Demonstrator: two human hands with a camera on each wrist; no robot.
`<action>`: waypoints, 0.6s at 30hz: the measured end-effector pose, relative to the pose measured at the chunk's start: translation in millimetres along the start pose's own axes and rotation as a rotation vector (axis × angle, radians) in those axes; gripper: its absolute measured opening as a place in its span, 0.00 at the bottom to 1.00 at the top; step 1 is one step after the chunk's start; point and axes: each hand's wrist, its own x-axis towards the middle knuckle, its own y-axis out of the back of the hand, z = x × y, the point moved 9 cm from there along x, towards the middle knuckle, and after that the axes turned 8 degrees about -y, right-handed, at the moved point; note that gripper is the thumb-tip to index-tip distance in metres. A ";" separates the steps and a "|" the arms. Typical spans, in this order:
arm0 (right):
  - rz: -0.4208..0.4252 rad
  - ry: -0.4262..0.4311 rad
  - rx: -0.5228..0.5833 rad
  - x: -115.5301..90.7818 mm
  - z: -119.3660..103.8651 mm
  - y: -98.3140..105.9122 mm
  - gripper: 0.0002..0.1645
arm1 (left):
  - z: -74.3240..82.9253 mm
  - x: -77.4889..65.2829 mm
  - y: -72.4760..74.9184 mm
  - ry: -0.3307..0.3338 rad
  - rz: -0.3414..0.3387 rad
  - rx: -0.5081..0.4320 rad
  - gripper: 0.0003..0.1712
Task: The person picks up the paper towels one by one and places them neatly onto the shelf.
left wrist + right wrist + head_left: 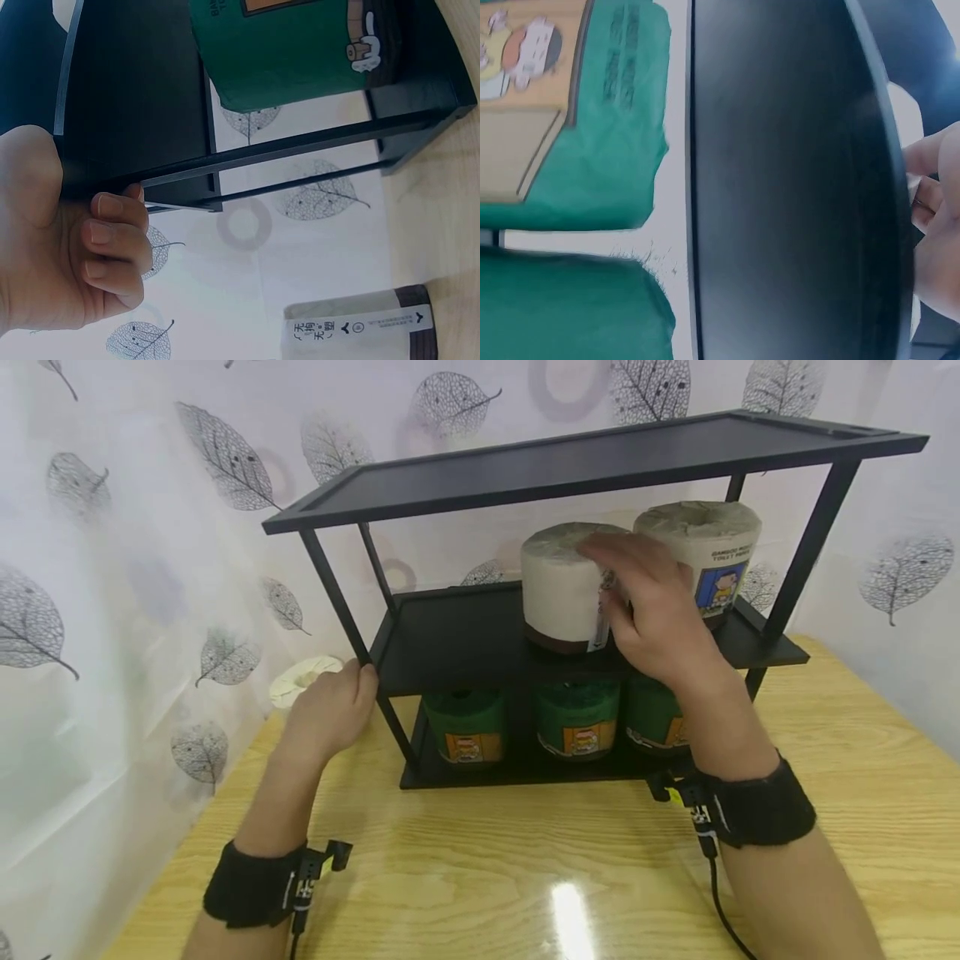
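My left hand (333, 706) grips the left front corner of a black three-tier rack (450, 635), where the middle shelf meets the post. In the left wrist view its fingers (116, 240) curl beneath the shelf. On the middle shelf stands a paper-wrapped white toilet roll (558, 589) with a brown lower band. My right hand (656, 602) holds this roll at its right side, fingers over the top edge and thumb lower down. Directly to the right is a second white toilet roll (693, 531) with a blue picture, partly covered by the hand.
Several green-wrapped toilet rolls (465, 727) line the bottom shelf. Another white roll (303, 681) stands on the wooden table (480, 852), left of the rack and partly behind my left hand. A leaf-patterned curtain (225, 527) hangs behind.
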 end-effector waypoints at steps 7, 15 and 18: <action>-0.114 -0.063 0.031 -0.8 18.6 3.3 0.30 | 1.8 0.8 -0.2 -0.014 0.016 0.001 0.36; -0.120 -0.096 0.029 -2.0 21.1 2.5 0.31 | 0.0 0.0 -0.3 -0.001 0.007 0.001 0.37; -0.110 -0.101 0.019 -2.0 19.6 2.0 0.31 | -0.4 -0.4 -0.9 0.002 0.000 0.001 0.39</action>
